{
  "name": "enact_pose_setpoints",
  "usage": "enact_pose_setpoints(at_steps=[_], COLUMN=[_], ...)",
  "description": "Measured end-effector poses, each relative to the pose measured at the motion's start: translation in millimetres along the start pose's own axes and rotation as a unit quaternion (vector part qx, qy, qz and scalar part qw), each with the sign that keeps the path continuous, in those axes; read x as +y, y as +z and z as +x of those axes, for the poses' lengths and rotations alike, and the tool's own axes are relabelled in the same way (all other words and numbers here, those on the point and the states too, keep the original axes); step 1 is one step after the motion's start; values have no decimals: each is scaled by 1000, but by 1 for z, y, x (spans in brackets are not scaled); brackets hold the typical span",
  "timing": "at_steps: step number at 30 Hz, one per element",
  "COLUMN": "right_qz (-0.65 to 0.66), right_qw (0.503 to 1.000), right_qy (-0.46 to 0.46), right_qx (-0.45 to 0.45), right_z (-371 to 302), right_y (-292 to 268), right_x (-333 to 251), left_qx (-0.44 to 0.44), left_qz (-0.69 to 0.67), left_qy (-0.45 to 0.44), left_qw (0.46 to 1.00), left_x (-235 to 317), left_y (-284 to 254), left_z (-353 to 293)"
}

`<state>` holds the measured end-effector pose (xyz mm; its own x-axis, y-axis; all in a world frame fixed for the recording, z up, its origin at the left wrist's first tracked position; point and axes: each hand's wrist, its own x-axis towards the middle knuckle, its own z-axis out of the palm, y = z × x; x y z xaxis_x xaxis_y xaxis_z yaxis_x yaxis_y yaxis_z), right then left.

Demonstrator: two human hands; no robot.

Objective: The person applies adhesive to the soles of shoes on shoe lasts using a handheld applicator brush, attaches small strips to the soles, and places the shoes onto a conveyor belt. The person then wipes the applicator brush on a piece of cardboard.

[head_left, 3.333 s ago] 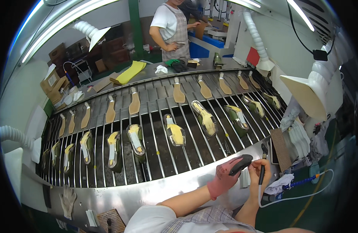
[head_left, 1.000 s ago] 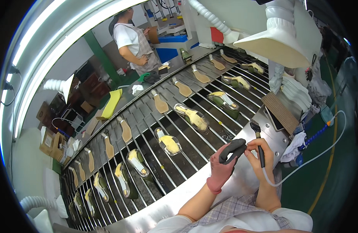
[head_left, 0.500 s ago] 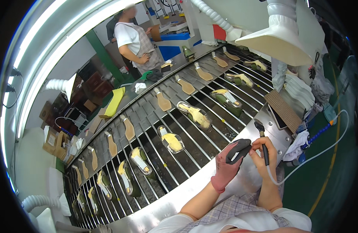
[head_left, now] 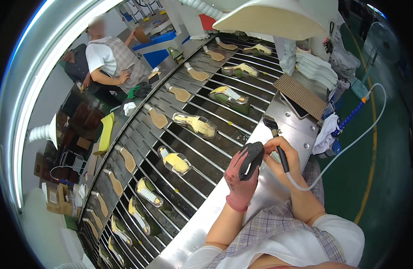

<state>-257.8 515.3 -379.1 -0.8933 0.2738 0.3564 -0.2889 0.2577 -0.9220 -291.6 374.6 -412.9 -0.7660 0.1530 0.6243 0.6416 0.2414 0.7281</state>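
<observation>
My left hand (head_left: pixel 242 179) wears a pink glove with dark grey fingers, raised over the near metal edge of the conveyor. Its fingers are curled, and a small white patch shows among them; what they hold I cannot make out. My bare right hand (head_left: pixel 285 159) is closed round a black-handled brush (head_left: pixel 278 145), bristles up, with a pale hose running from its lower end. The right fingertips meet the gloved fingers. Beyond the hands, shoe uppers on lasts (head_left: pixel 200 124), bottoms up with yellowish patches, lie on metal rollers. Tan insoles (head_left: pixel 156 117) form a row on the conveyor's far side.
A white suction hood (head_left: pixel 273 20) hangs above the far right end. Ribbed brown cardboard (head_left: pixel 300 94) lies on the metal ledge beside stacked white pieces (head_left: pixel 316 69). A person (head_left: pixel 112 58) stands across the conveyor, another behind. The pale hose (head_left: pixel 372 139) loops at right.
My view has turned, so the conveyor and people appear farther left. Both hands stay together, and the brush remains in the right hand. The gloved hand has tilted more upright.
</observation>
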Motion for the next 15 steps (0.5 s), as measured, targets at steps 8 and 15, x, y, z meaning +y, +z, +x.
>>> enact_pose_setpoints(at_steps=[8, 15], right_qz=[13, 96], right_qw=[1000, 995], right_qy=[6, -3], right_qx=[-17, 27], right_z=[-2, -5], right_y=[-3, 3], right_x=[7, 21], left_qx=[-1, -4], left_qz=[-47, 34], left_qy=[-32, -18], left_qw=[998, 999], left_x=[1, 7], left_y=[-2, 4], left_z=[1, -10])
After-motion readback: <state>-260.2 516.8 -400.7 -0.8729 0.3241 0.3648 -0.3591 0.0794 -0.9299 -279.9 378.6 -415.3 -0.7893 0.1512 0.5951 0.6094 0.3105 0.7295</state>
